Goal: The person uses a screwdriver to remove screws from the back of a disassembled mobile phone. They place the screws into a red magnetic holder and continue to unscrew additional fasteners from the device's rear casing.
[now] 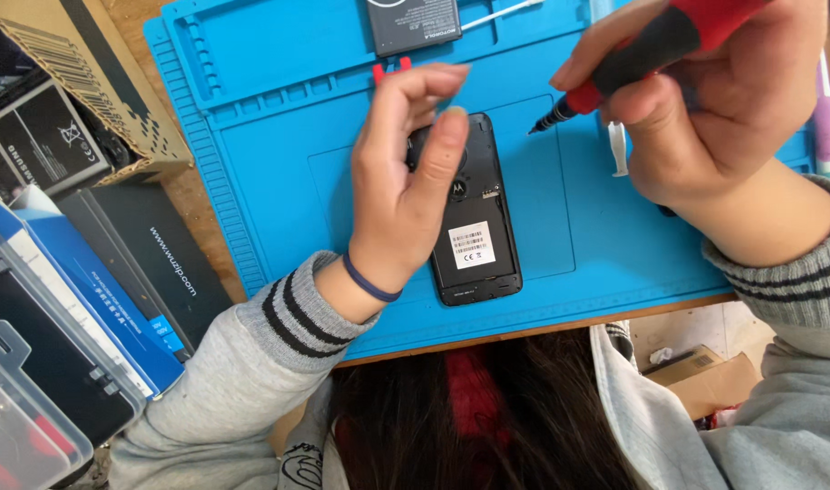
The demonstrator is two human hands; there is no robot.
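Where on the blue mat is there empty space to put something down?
Bare patches on the blue mat: left of the black phone, up to the ridged edge, and right of the phone, below the screwdriver in the right hand. The left hand crowds the phone; boxes crowd the table's left side.

Black phone (469, 238) with a white sticker under the left hand (404, 195), red-and-black screwdriver (646, 50) in the right hand (716, 104), bright blue mat (279, 127) beneath, grey black-striped cuffs (297, 304).

A small white rectangular label (472, 245) sits on the opened black phone back at the blue mat's near edge. Off the mat's left edge lie a brown cardboard box (88, 82), a black rectangular carton (156, 263) and a blue flat carton (97, 299).
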